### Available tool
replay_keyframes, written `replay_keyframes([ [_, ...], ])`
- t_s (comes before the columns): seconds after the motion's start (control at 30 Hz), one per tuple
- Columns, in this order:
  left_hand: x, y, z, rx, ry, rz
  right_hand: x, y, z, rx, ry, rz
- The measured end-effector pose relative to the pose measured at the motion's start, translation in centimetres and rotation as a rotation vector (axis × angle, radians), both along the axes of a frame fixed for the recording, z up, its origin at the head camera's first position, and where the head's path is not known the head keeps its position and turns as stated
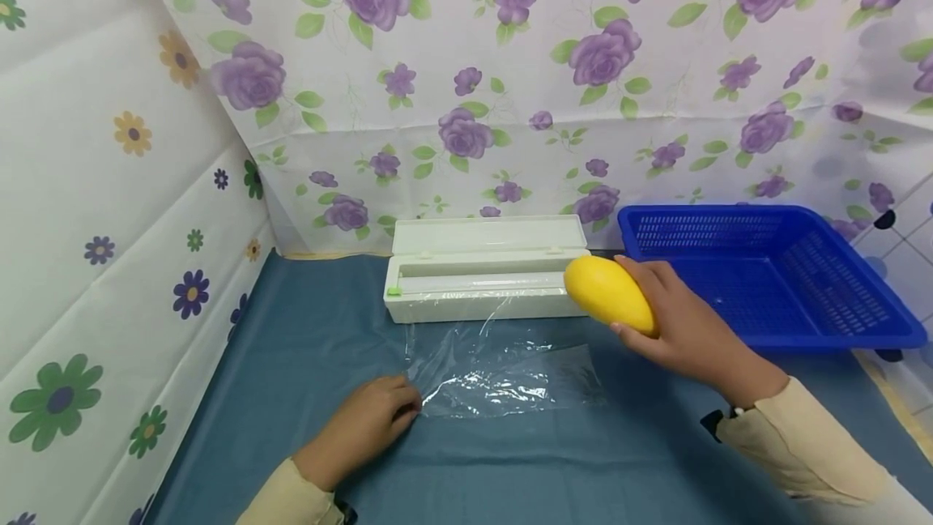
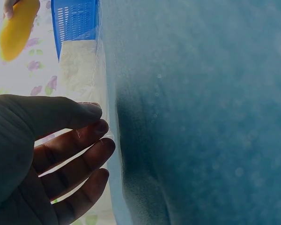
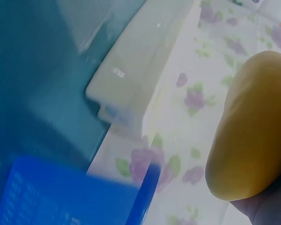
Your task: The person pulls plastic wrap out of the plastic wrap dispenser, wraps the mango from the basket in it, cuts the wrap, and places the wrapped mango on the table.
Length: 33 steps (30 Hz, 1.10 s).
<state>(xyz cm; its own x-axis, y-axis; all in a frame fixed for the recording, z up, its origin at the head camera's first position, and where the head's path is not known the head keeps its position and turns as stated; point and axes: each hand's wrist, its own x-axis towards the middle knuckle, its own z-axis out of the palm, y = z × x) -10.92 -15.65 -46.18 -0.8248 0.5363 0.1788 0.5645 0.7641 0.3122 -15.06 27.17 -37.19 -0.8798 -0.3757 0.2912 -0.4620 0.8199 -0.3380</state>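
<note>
My right hand [image 1: 688, 326] grips a yellow mango [image 1: 609, 293] in the air, just in front of the right end of a white cling film dispenser [image 1: 484, 308]. The mango [image 3: 253, 126] fills the right side of the right wrist view. From the dispenser, whose lid stands up, a sheet of clear cling film [image 1: 503, 383] runs forward over the cloth. At the sheet's near left corner my left hand [image 1: 368, 424] pinches its edge. In the left wrist view, thumb and index fingertips [image 2: 91, 111] come together at the film, the other fingers loosely bent.
A blue plastic basket [image 1: 773, 335] with slotted sides stands to the right of the dispenser. Blue-grey cloth [image 1: 510, 476] covers the table. Flowered sheets hang as a back wall [image 1: 408, 87] and a left wall [image 1: 95, 185].
</note>
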Motion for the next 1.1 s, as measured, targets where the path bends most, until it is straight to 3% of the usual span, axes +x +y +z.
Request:
replay_keyframes([
  [0.8, 0.0, -0.2, 0.0, 0.007, 0.016, -0.008, 0.2, -6.1, -2.7, -0.042, 0.036, 0.199],
  [1.1, -0.1, -0.2, 0.0, -0.007, 0.011, -0.004, 0.0, -8.0, -4.1, -0.043, 0.019, 0.226],
])
